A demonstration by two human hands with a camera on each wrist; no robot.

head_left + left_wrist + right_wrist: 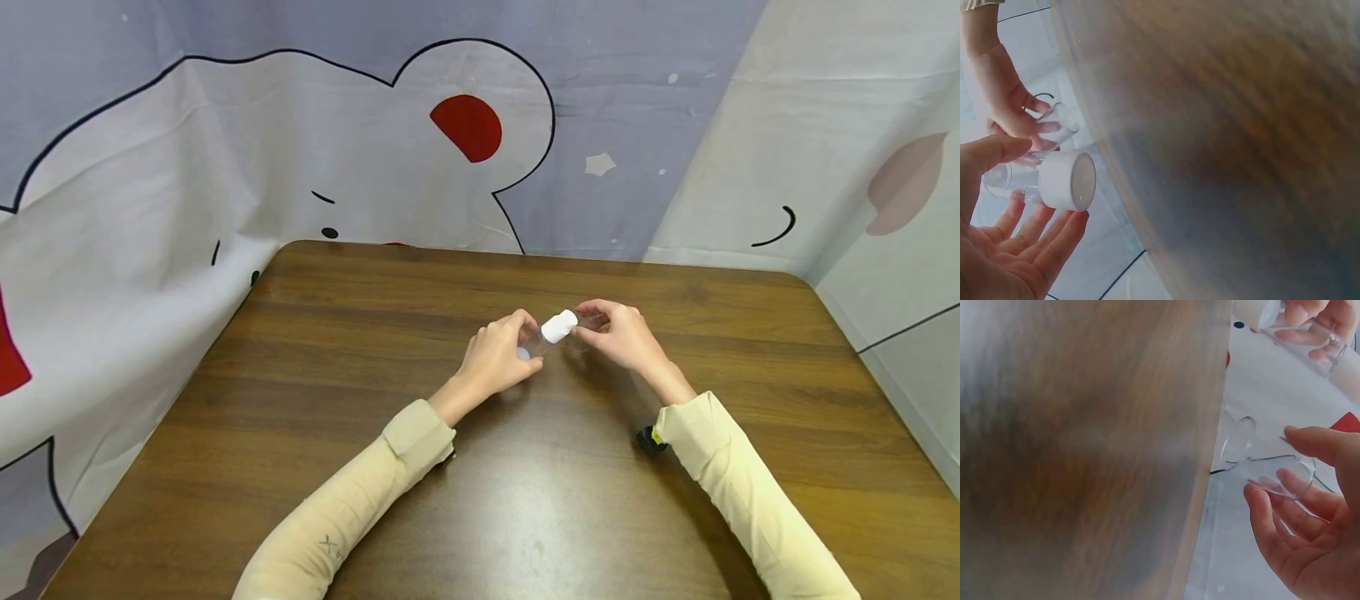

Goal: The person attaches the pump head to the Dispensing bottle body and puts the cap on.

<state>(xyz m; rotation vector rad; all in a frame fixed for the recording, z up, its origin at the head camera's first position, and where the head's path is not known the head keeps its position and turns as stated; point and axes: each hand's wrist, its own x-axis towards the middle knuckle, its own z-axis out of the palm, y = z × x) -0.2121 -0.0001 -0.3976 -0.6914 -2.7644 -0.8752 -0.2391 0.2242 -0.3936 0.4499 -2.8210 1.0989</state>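
My left hand (491, 354) grips a clear cylindrical bottle (1022, 178) between thumb and fingers. A white cap (559, 325) closes one end, tilted up to the right in the head view, and the other end is whitish too. My right hand (618, 333) holds a clear, thin-walled, cup-like piece (1272, 475) by its side, thumb on one side and fingers on the other. In the head view this piece is faint and partly behind the fingers. Both hands are close together above the brown wooden table (360, 317), the white cap nearly at the right fingertips.
A printed cloth (337, 150) with cartoon shapes hangs behind the table and round its sides. A black device with a yellow-green patch (651, 440) shows under the right cuff. Light sleeves (360, 492) cover both forearms.
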